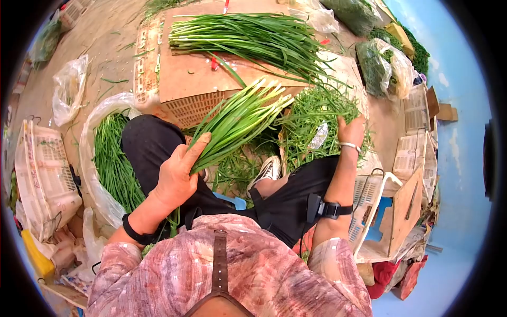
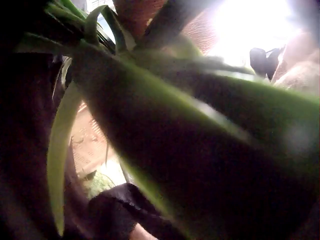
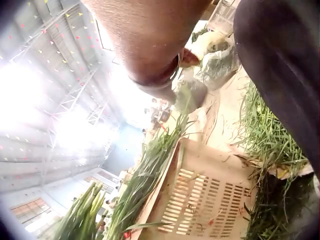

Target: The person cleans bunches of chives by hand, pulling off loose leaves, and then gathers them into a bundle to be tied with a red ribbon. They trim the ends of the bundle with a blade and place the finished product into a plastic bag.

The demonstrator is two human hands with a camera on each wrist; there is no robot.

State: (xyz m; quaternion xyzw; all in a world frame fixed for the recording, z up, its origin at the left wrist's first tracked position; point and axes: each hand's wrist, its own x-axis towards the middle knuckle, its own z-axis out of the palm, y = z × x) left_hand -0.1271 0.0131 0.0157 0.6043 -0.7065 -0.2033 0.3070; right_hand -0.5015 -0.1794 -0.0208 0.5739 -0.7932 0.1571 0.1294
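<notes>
My left hand (image 1: pixel 179 171) grips a bunch of garlic chives (image 1: pixel 243 119), its pale stem ends pointing up and to the right. In the left wrist view, dark blurred leaves (image 2: pixel 62 135) hang close to the lens and hide most of that hand. My right hand (image 1: pixel 353 131), with a bracelet at its wrist, is over the right edge of a heap of loose green trimmings (image 1: pixel 317 113). Its thumb stands apart from loosely bent fingers, and nothing shows in it. A large pile of chives (image 1: pixel 248 39) lies on a board (image 1: pixel 177 79) atop a plastic crate (image 1: pixel 195 108).
Left of the knees stands a clear plastic bag (image 1: pixel 87 142) full of chives. Crates (image 1: pixel 45 174) stand at far left, and a crate (image 1: pixel 364 206) is by the right arm. Filled bags (image 1: pixel 385 68) lie by the blue wall (image 1: pixel 459 105). More trimmings (image 1: pixel 229 169) cover the floor between the feet.
</notes>
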